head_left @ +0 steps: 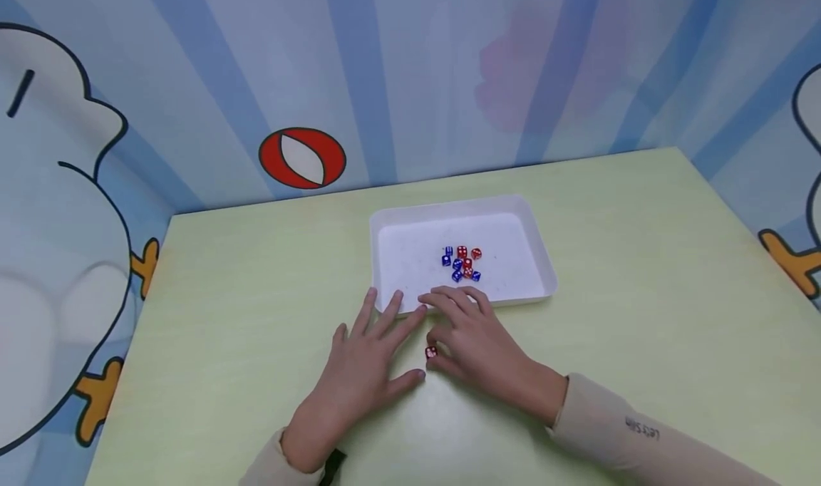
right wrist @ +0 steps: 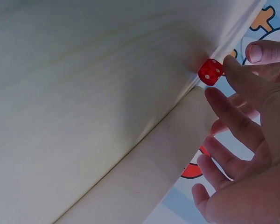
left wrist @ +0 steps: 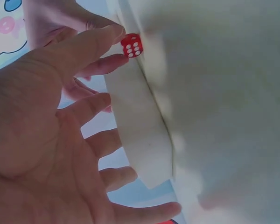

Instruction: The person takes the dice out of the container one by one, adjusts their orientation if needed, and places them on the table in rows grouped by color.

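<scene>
Near the front of a white tray [head_left: 400,226], my right hand [head_left: 477,347] pinches a red die [head_left: 431,353] with white dots between thumb and forefinger. The same red die [right wrist: 210,72] shows at the thumb and fingertip in the right wrist view. To its left, my left hand [head_left: 359,368] has its fingers spread, fingertips by the tray's near rim; its thumb points toward the die and it holds nothing. Inside the tray lie several blue dice [head_left: 457,264] and several red dice [head_left: 477,254] in a loose cluster, right of the middle.
The tray stands on a pale green table [head_left: 256,279]. Behind the table rises a blue striped wall [head_left: 423,80] with cartoon drawings, including a red and white ball [head_left: 301,158].
</scene>
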`<state>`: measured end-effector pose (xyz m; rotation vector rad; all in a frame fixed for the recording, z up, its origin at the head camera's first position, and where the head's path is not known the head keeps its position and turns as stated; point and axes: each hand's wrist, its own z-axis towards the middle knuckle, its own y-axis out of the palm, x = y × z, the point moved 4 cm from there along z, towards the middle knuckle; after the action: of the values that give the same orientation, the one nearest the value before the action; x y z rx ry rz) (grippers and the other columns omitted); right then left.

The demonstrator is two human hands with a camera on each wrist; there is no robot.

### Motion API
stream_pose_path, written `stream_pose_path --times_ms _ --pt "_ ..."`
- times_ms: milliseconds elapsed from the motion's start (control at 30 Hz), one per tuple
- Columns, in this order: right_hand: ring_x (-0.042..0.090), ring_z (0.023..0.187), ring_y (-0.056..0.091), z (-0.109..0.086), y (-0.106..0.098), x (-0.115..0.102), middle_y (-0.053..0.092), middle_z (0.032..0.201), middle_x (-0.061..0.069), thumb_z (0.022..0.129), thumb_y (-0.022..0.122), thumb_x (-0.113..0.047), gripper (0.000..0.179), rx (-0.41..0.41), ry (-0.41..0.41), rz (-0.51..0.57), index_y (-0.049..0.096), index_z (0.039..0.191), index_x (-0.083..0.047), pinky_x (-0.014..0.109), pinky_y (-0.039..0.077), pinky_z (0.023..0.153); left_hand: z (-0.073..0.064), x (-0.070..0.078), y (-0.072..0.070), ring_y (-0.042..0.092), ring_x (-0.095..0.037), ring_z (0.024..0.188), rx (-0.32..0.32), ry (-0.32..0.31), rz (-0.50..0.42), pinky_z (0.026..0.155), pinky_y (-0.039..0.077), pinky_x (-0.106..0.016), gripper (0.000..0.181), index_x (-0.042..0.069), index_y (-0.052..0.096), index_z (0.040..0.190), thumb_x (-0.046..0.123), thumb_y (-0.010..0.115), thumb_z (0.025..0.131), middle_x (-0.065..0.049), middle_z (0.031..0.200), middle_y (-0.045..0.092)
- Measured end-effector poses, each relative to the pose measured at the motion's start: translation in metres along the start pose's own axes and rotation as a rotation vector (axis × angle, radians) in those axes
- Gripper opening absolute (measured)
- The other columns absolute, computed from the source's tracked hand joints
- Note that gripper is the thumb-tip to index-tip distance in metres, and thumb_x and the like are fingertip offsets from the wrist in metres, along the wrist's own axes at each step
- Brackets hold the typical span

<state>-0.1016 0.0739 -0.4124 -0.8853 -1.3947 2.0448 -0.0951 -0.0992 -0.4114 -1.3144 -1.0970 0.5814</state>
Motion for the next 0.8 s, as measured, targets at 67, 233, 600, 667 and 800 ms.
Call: stream_pose_path --times_ms 67,233,600,667,800 --pt "0.03 0.143 0.048 0.001 -0.002 0.002 0.061 0.148 0.008 0.084 0.09 -0.037 0.019 0.021 -0.003 -0.001 0.081 0.088 -0.022 0.057 0.034 0.118 0.001 0.0 -0.002 0.017 -0.048 0.161 -0.012 -0.009 -0.017 0.104 0.039 -0.082 0.08 0.033 0.044 0.163 0.05 0.079 0.093 -0.008 0.173 0.033" --pt "0.029 0.138 0.052 0.002 -0.012 0.007 0.065 0.14 0.007 0.09 0.084 -0.033 0.015 0.173 -0.035 0.045 0.081 0.091 -0.018 0.056 0.035 0.114 0.002 0.0 -0.003 0.014 -0.046 0.162 -0.042 -0.025 -0.046 0.103 0.038 -0.084 0.079 0.034 0.045 0.162 0.049 0.079 0.093 -0.008 0.174 0.032" --pt "0.036 0.135 0.055 0.008 -0.028 0.052 0.067 0.134 0.014 0.095 0.076 -0.019 0.011 0.328 -0.006 -0.018 0.079 0.101 -0.01 0.057 0.039 0.109 0.001 -0.001 -0.007 0.012 -0.044 0.163 -0.076 -0.052 -0.101 0.102 0.036 -0.086 0.077 0.033 0.046 0.162 0.047 0.079 0.094 -0.008 0.174 0.031" --pt "0.037 0.135 0.054 0.011 -0.029 0.064 0.066 0.135 0.015 0.096 0.075 -0.019 0.012 0.321 0.027 -0.016 0.079 0.102 -0.009 0.057 0.039 0.11 0.001 -0.001 -0.007 0.01 -0.044 0.163 -0.082 -0.056 -0.11 0.103 0.036 -0.086 0.077 0.034 0.046 0.162 0.047 0.079 0.094 -0.008 0.174 0.03" --pt "0.038 0.137 0.051 0.018 -0.031 0.085 0.065 0.136 0.016 0.098 0.073 -0.02 0.013 0.297 0.097 -0.024 0.079 0.101 -0.008 0.058 0.036 0.112 0.001 -0.001 -0.006 0.009 -0.044 0.163 -0.081 -0.057 -0.12 0.103 0.034 -0.086 0.078 0.035 0.044 0.163 0.046 0.079 0.094 -0.007 0.175 0.027"
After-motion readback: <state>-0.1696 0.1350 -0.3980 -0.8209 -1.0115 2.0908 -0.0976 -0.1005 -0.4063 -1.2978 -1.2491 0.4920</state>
